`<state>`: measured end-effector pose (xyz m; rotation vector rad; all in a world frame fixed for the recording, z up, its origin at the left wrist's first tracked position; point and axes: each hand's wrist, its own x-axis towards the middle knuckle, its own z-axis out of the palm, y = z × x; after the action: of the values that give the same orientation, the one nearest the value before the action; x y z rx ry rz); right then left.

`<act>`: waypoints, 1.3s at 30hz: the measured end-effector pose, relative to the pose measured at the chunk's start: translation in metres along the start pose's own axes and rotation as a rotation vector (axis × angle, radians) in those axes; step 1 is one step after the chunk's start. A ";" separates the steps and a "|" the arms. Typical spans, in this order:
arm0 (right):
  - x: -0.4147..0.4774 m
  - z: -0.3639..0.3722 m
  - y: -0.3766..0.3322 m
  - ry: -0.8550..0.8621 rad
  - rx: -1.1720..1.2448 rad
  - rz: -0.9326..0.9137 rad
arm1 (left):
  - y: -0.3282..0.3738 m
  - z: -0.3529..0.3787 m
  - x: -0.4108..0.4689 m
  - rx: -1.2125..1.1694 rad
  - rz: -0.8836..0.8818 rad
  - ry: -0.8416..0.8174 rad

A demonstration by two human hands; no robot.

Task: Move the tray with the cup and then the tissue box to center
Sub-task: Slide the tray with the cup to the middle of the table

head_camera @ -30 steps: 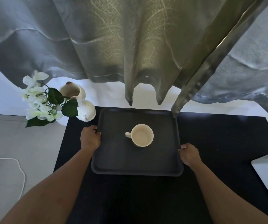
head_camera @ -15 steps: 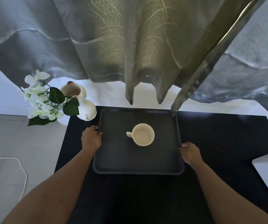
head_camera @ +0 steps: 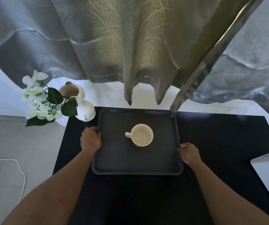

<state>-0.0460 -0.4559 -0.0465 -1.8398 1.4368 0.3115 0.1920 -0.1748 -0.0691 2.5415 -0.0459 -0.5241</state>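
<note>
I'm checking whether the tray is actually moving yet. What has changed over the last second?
Almost nothing. The tray has drifted only marginally rightward in the picture, as has the vase, suggesting camera motion. Left hand and right hand keep gripping opposite edges; the cup stays put.

Vase (head_camera: pixel 83 108) w/ flowers (head_camera: pixel 38 101), curtain (head_camera: pixel 130 46)

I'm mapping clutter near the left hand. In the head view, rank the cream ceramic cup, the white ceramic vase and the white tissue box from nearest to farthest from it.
From the left hand:
1. White ceramic vase, just beyond it, at the table's far-left corner.
2. Cream ceramic cup, to its right, on the tray.
3. White tissue box, at the far right edge.
</note>
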 end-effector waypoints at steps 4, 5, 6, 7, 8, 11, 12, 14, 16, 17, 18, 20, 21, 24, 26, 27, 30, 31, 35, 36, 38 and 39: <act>0.001 0.000 0.000 -0.005 0.008 0.000 | 0.000 -0.001 0.002 0.003 0.003 0.001; 0.001 0.000 0.001 -0.002 0.010 0.001 | 0.000 -0.001 0.002 0.005 0.003 -0.002; 0.001 0.001 0.001 0.002 0.010 0.000 | 0.000 -0.001 0.003 0.004 0.004 -0.004; 0.001 0.001 0.002 0.003 0.010 0.001 | -0.001 -0.001 0.003 -0.001 0.003 -0.007; 0.001 0.001 0.002 0.003 0.011 0.002 | -0.002 -0.001 0.003 -0.007 0.001 -0.009; 0.001 0.000 0.002 -0.009 0.020 0.007 | -0.002 0.000 0.002 -0.013 0.000 -0.021; 0.001 -0.001 0.001 -0.013 0.020 0.009 | -0.002 0.000 0.002 -0.011 -0.002 -0.021; 0.000 -0.001 0.000 -0.019 0.015 0.009 | -0.001 0.000 0.002 -0.003 -0.007 -0.022; 0.000 -0.002 -0.001 -0.024 0.017 0.007 | 0.000 0.000 0.001 0.009 -0.013 -0.029; -0.001 -0.002 -0.001 -0.027 0.018 0.005 | 0.001 0.000 0.000 0.016 -0.017 -0.033; -0.002 -0.002 -0.002 -0.029 0.020 0.003 | 0.001 0.000 0.000 0.021 -0.021 -0.037; -0.003 -0.003 -0.002 -0.032 0.021 -0.001 | 0.002 -0.001 -0.002 0.031 -0.027 -0.041; -0.004 -0.004 -0.002 -0.033 0.018 -0.003 | 0.003 -0.001 -0.003 0.038 -0.025 -0.043; -0.007 -0.006 -0.002 -0.032 0.017 -0.010 | 0.005 -0.002 -0.008 0.060 -0.018 -0.040; -0.009 -0.008 -0.003 -0.024 0.019 -0.024 | 0.007 -0.005 -0.014 0.069 -0.008 0.006; -0.010 -0.009 -0.002 -0.019 0.023 -0.034 | 0.008 -0.007 -0.017 0.075 0.010 0.040; -0.017 -0.012 -0.004 0.006 0.030 -0.071 | 0.015 -0.010 -0.023 0.063 0.071 0.115; -0.020 -0.014 -0.004 0.016 0.026 -0.085 | 0.017 -0.011 -0.025 0.051 0.081 0.125; -0.033 -0.026 -0.003 0.041 0.032 -0.118 | 0.033 -0.015 -0.037 0.023 0.116 0.134; -0.035 -0.029 -0.002 0.040 0.035 -0.130 | 0.036 -0.015 -0.041 0.009 0.125 0.132; -0.042 -0.037 0.001 0.035 0.032 -0.168 | 0.045 -0.017 -0.051 -0.018 0.142 0.131; -0.043 -0.041 0.001 0.033 0.025 -0.187 | 0.050 -0.018 -0.055 -0.021 0.151 0.135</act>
<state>-0.0722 -0.4531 0.0066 -1.9504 1.2727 0.1695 0.1519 -0.2010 -0.0101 2.5212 -0.1803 -0.2922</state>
